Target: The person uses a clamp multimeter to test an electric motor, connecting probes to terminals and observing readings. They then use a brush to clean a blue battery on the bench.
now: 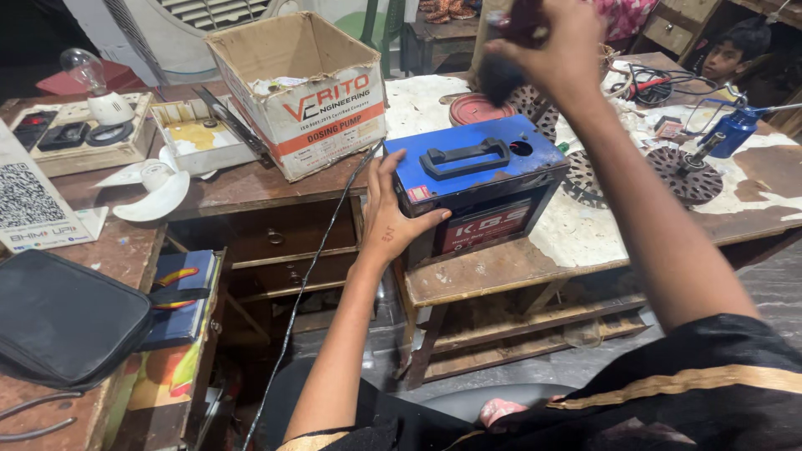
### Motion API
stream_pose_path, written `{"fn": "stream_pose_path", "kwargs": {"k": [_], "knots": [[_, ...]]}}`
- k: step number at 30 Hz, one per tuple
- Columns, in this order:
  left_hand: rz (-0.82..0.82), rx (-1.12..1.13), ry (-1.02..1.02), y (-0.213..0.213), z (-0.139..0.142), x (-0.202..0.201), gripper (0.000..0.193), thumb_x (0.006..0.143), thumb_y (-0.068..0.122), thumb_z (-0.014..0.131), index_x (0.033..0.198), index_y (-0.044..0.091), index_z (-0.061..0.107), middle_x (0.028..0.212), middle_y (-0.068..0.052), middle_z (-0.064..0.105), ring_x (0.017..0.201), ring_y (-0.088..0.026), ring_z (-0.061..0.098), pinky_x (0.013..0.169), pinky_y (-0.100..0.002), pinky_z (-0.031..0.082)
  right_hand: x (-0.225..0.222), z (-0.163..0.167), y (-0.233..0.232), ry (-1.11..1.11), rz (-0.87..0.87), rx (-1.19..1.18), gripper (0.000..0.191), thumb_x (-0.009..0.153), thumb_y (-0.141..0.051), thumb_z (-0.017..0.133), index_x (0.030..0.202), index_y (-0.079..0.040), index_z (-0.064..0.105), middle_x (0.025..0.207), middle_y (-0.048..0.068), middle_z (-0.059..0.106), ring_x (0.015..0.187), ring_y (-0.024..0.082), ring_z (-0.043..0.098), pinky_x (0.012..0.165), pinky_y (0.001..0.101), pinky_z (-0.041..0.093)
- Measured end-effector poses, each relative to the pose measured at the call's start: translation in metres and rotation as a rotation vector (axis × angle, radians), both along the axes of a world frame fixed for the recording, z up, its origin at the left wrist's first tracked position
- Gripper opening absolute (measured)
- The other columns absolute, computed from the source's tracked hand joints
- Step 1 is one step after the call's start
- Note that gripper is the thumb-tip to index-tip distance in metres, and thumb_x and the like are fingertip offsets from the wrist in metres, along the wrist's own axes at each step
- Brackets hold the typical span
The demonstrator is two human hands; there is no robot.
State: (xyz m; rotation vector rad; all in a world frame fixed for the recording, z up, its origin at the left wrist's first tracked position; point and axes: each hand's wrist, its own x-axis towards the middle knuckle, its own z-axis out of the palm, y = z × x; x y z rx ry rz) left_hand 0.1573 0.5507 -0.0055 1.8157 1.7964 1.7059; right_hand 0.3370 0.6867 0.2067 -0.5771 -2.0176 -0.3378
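Cluttered workshop desk [501,271]: my left hand [391,219], fingers spread, steadies the blue battery [480,179] near its edge. My right hand [555,50], raised, clenches a dark brush [504,75]. A hard swipe could tip the battery off.

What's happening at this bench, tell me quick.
A person steadies a blue-topped battery on the worn wooden table, left hand pressed flat against its near side. The right hand is raised above it, gripping a dark brush-like object, blurred. An open cardboard box sits to the left.
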Motion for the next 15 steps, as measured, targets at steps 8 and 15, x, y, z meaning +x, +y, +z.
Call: {"fn": "stream_pose_path", "kwargs": {"k": [8,15], "knots": [[0.111,0.076,-0.029,-0.011,-0.013,0.017,0.137,0.057,0.056,0.094,0.162,0.014,0.017,0.159,-0.021,0.033,0.145,-0.042,0.041,0.109,-0.060,0.038,-0.001,-0.056,0.007,0.398,0.280,-1.070,0.041,0.075,-0.019,0.085,0.110,-0.004,0.069,0.093,0.006,0.075,0.073,0.018,0.074,0.058,0.0394,0.059],[0.072,0.036,0.016,-0.026,-0.005,0.023,0.124,0.059,0.063,0.085,0.158,0.015,0.029,0.149,-0.021,0.040,0.139,-0.040,0.042,0.109,-0.063,0.026,0.112,-0.114,0.021,0.505,0.188,-0.092,0.023,0.102,0.004,0.082,0.121,0.002,0.070,0.122,0.010,0.064,0.110,0.017,0.062,0.096,0.0319,0.054]]}}
